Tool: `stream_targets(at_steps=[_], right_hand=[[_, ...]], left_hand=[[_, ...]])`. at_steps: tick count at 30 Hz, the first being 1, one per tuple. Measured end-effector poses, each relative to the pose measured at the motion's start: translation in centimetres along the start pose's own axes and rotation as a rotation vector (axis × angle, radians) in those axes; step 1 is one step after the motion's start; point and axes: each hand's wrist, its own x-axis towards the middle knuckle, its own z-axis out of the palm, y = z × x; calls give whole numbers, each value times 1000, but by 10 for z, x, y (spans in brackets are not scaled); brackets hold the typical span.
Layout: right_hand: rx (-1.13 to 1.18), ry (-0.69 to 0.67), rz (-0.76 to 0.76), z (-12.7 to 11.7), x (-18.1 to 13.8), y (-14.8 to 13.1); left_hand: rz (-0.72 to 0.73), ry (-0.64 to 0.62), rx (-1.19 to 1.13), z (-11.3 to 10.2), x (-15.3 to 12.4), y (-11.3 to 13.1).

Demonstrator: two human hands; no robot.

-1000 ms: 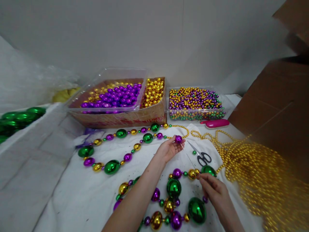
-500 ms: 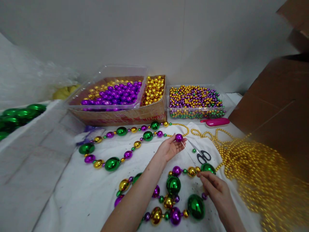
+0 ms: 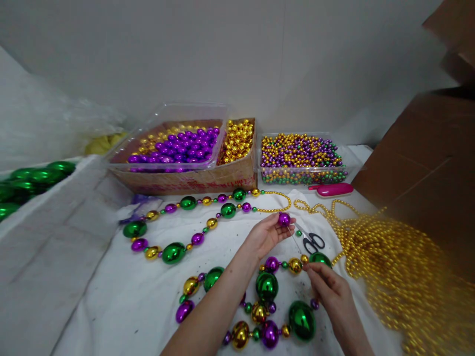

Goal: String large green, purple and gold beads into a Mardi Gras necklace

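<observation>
Nearest, the right hand has its fingertips pinched narrow on a fine thread, right where the near strand of big green, gold and purple beads ends on the cloth. The thread runs up and left to the left hand, which holds a purple bead between thumb and fingertips, just above the cloth and close beside the scissors. The step looks like threading. It should go best with the thread kept taut between the two hands, the bead's hole turned in line with it, and the right pinch held firm so the strung beads do not slide off. To the right lies a heap of gold chains. Farther off a second strand curves across the cloth. Beyond it are a pink case, a tray of small mixed beads and a box of purple and gold ones. Against half a second ago, the left hand and its bead have moved right and a little nearer, closing on the scissors, and the thread between the hands is shorter. The right hand has hardly shifted.
</observation>
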Motion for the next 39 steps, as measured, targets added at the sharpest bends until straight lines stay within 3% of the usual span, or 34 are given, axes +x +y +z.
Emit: stream_targets(at_steps=[8, 17, 22, 26, 31, 36, 39], right_hand=[[-41, 83, -59, 2, -5, -4], [-43, 33, -24, 5, -4, 4], [-32, 76, -30, 9, 1, -4], [-20, 121, -88, 3, 11, -11], [-10, 173, -93, -11, 16, -10], [73, 125, -36, -11, 11, -3], [93, 110, 10, -15, 6, 2]], left_hand=[[5, 27, -15, 2, 0, -2], [6, 109, -23, 6, 0, -4], [-5, 24, 36, 8, -5, -12], [3, -77, 194, 7, -1, -11], [217, 123, 677, 0, 27, -18], [247, 146, 711, 0, 47, -46], [206, 148, 651, 1, 50, -50]])
